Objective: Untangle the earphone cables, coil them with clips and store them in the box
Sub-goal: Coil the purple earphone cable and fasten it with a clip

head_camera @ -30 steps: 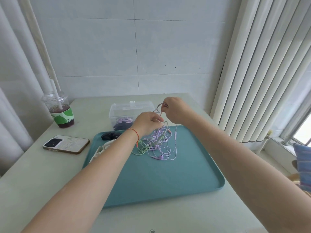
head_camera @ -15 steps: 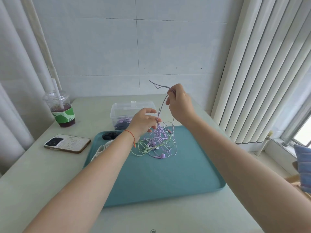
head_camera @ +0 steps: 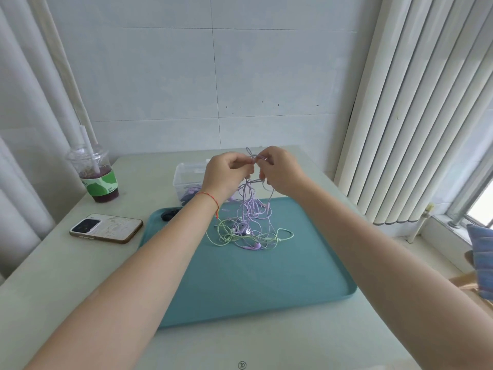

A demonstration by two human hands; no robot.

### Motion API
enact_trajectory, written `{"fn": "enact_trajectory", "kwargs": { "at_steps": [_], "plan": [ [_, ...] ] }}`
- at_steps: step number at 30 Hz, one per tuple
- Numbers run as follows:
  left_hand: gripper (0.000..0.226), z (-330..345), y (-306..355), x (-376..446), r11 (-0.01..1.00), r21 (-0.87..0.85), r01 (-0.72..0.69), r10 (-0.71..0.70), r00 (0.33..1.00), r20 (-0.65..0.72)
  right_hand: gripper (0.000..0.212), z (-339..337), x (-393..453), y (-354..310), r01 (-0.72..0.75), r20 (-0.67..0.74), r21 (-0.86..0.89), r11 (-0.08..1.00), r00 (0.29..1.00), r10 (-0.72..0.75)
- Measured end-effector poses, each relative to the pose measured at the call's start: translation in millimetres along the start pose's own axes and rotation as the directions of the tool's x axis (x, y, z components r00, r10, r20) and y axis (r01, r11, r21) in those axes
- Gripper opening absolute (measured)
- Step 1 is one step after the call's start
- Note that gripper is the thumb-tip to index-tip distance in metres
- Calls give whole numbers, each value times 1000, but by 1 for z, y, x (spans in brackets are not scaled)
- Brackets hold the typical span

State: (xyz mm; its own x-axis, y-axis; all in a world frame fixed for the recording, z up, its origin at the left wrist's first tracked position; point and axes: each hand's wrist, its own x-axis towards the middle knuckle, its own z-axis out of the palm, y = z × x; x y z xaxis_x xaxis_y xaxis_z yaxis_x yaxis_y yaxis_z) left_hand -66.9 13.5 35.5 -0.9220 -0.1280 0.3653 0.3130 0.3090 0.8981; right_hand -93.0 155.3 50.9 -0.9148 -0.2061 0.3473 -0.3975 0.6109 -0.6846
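Observation:
A tangle of purple earphone cable (head_camera: 250, 206) hangs from both hands down onto a teal tray (head_camera: 266, 284). A light green earphone cable (head_camera: 226, 236) lies knotted with it on the tray, with purple earbuds (head_camera: 254, 247) at the front of the heap. My left hand (head_camera: 226, 174) and my right hand (head_camera: 280, 169) are raised close together above the tray, each pinching the purple cable near a small loop that sticks up between them. A clear plastic box (head_camera: 186, 177) with purple items inside stands behind the tray, partly hidden by my left hand.
A phone (head_camera: 106, 227) lies left of the tray. A lidded drink cup with a straw (head_camera: 94, 174) stands at the back left. A dark clip (head_camera: 169, 213) sits at the tray's back left corner. Vertical blinds (head_camera: 416, 116) hang on the right.
My left hand has risen to meet my right hand, which has come down a little. Both now pinch the purple cable at the same height, and the cable heap is drawn up taller.

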Motion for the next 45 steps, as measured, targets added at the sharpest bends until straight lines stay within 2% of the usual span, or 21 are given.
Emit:
{"fn": "enact_trajectory", "kwargs": {
  "at_steps": [2, 4, 6, 7, 11, 13, 15, 20, 23, 26, 28, 32, 35, 37, 39, 40, 42, 45],
  "plan": [
    [10, 2, 4, -1, 1000, -15, -6, 6, 1000, 3, 15, -1, -2, -2, -10, 42, 73, 997, 999, 7],
    [12, 1, 5, -2, 1000, -31, 5, -5, 1000, -5, 18, -3, -5, -2, -51, 75, 246, 968, 997, 33],
    [11, 1, 5, -4, 999, -25, 28, -28, 1000, 3, 13, -5, -7, 0, -82, 105, 394, 916, 993, 44],
    [9, 1, 5, -6, 999, -7, 41, -41, 999, 15, 9, -6, -7, 1, -88, 118, 412, 907, 992, 42],
    [17, 6, 0, -7, 998, -11, 69, -68, 997, 32, 10, -3, -6, 3, -81, 99, 294, 952, 994, 54],
    [25, 7, -4, -5, 997, -19, 79, -78, 997, 27, 17, 0, -5, 4, -70, 57, 226, 972, 997, 59],
    [26, 7, -8, -4, 996, 44, 81, -83, 996, 43, 21, 1, -4, 4, -74, 21, 192, 979, 997, 71],
    [12, 4, -24, -8, 939, 342, 26, -102, 973, 208, 15, -1, -1, -5, -47, -132, 312, 949, 987, 92],
    [7, 0, -41, -14, 920, 390, 32, -137, 960, 244, 11, -8, 1, -14, 3, -228, 374, 927, 970, 89],
    [9, -3, -52, -18, 937, 342, 72, -153, 964, 218, 16, -16, 2, -20, 54, -304, 459, 887, 948, 99],
    [17, -2, -52, -19, 940, 328, 95, -158, 973, 168, 13, -17, 1, -20, 41, -299, 466, 884, 948, 113],
    [36, 1, -38, -16, 976, 184, 116, -106, 992, -65, 5, -13, -1, -11, -40, -203, 432, 901, 969, 140],
    [29, 1, -20, -14, 996, 21, 82, -79, 989, -126, 8, -9, -4, -6, -87, -117, 441, 893, 981, 154],
    [20, 2, -8, -13, 997, -50, 64, -67, 995, -68, 12, -8, -5, -5, -101, -76, 459, 883, 985, 153],
    [14, 6, -4, -12, 994, -70, 83, -80, 996, 49, 12, -6, -6, -6, -105, -57, 475, 874, 987, 150],
    [17, 8, -3, -12, 993, -63, 102, -95, 989, 113, 11, -6, -7, -7, -108, -55, 480, 871, 987, 153],
    [26, 12, -4, -13, 994, -1, 108, -105, 975, 197, 11, -6, -8, -10, -115, -43, 495, 861, 987, 157],
    [14, 16, -2, -19, 994, 98, 56, -81, 958, 274, 13, -5, -8, -10, -123, -3, 514, 849, 989, 145]
  ]
}}
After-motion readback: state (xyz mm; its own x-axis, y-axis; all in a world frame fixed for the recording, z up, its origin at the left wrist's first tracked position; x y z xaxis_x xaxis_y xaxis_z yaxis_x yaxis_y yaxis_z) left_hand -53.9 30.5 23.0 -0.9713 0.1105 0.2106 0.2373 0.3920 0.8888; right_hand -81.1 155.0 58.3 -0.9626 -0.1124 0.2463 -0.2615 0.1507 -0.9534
